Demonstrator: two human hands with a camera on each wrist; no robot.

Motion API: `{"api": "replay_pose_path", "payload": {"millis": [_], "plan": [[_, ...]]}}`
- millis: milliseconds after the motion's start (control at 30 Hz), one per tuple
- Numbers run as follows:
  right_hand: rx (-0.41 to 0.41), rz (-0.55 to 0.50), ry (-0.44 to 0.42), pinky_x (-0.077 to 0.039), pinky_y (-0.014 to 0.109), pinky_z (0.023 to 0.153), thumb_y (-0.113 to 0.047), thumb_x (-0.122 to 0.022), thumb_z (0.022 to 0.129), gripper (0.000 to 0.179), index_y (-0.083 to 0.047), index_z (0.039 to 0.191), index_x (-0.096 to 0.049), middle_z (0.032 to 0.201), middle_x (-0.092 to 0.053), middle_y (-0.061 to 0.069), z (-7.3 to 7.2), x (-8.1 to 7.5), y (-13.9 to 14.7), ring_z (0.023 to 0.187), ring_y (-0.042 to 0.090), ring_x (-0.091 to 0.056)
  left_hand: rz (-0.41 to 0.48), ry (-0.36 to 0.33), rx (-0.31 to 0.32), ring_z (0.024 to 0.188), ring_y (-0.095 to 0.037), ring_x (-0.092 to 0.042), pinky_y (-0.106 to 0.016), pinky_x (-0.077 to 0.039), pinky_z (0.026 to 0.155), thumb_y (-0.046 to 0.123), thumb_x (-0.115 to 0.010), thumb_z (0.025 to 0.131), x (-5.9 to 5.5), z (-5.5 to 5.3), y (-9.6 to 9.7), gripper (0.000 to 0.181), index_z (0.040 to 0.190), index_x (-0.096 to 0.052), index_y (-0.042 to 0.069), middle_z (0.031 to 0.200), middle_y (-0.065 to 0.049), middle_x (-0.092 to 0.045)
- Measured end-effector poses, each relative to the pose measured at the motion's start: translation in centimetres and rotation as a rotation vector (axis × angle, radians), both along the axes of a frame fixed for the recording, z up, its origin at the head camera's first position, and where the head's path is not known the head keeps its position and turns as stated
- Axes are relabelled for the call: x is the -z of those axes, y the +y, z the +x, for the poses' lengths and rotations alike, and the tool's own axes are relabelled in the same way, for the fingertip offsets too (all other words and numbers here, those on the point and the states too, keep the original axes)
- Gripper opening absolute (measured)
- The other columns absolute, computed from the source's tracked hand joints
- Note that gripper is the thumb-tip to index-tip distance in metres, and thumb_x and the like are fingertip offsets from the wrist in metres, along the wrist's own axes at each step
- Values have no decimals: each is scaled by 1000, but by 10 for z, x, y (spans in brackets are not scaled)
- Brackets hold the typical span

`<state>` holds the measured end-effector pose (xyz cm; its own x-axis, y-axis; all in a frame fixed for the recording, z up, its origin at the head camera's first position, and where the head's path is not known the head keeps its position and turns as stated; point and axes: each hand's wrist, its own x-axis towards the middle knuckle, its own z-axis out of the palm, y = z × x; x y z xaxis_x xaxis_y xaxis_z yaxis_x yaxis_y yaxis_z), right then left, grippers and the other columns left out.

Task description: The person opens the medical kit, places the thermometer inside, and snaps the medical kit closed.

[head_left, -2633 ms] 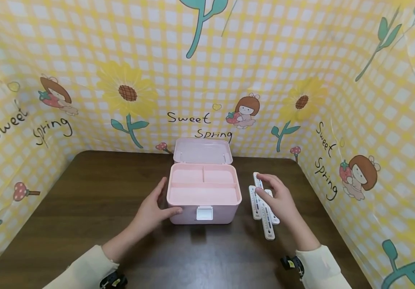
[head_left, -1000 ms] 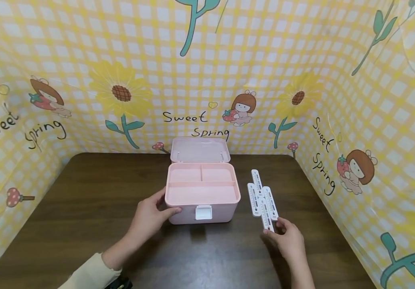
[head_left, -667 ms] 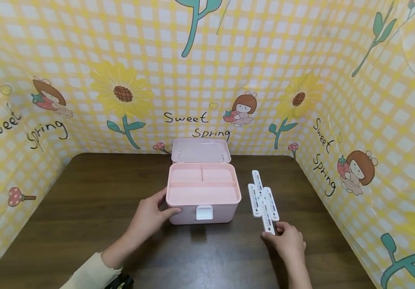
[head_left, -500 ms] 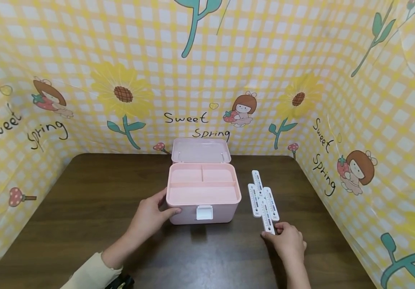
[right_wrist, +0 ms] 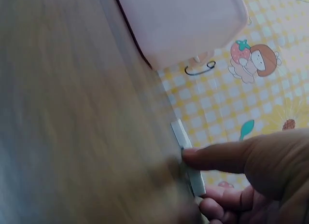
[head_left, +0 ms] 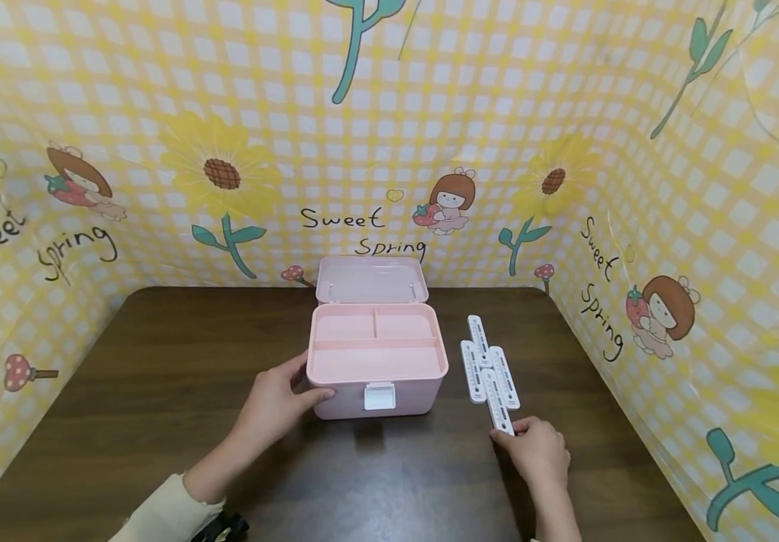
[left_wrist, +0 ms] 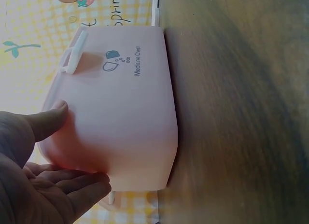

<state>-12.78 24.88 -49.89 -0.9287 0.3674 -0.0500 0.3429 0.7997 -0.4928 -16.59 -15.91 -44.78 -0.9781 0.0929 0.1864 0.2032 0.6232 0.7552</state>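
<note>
A pink medicine chest (head_left: pixel 382 399) stands on the table with its lid (head_left: pixel 372 280) tipped back. A divided pink tray (head_left: pixel 375 360) fills its top, and a white latch (head_left: pixel 379 396) hangs on the front. My left hand (head_left: pixel 270 410) rests on the chest's left front corner, thumb (left_wrist: pixel 50 121) on the front wall and straight fingers (left_wrist: pixel 82 188) along the side. To the right lie several flat white thermometers (head_left: pixel 473 373) with printed scales, side by side in a staggered group. My right hand (head_left: pixel 540 452) pinches the near end of the closest thermometer (head_left: pixel 497 403) between thumb and fingers.
The dark wooden table (head_left: pixel 213 354) is bounded by a yellow checked cloth (head_left: pixel 335 150) at the back and both sides. Behind the chest, the raised lid comes close to the back cloth.
The right hand has moved from over the far thermometers toward me and now pinches the closest one's near end. Left hand and chest stay put; the head view has shifted slightly.
</note>
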Motion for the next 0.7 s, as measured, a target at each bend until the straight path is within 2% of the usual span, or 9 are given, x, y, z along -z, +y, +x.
{"api": "replay_pose_path", "payload": {"millis": [167, 400, 700], "plan": [[17, -98, 0, -41, 33, 57, -41, -77, 74, 38, -8, 91, -70, 79, -67, 4, 3, -5, 8, 72, 23, -58, -5, 3, 3, 116, -24, -62, -42, -55, 89, 47, -80, 73, 0, -1, 0, 77, 138, -53, 16, 134, -6, -59], [61, -183, 80, -42, 26, 58, -34, -78, 76, 35, -7, 98, -71, 81, -68, 1, 10, -3, 16, 69, 14, -57, -13, -4, 5, 117, -25, -61, -43, -55, 90, 45, -81, 74, -1, -2, 0, 76, 138, -53, 15, 135, -8, -58], [-24, -206, 282, -45, 21, 68, -24, -81, 77, 27, -11, 100, -72, 95, -66, 6, 7, -5, 31, 84, 14, -59, -7, -29, 3, 118, -24, -60, -42, -54, 90, 48, -80, 73, 0, -2, -1, 79, 139, -53, 16, 135, -8, -58]]}}
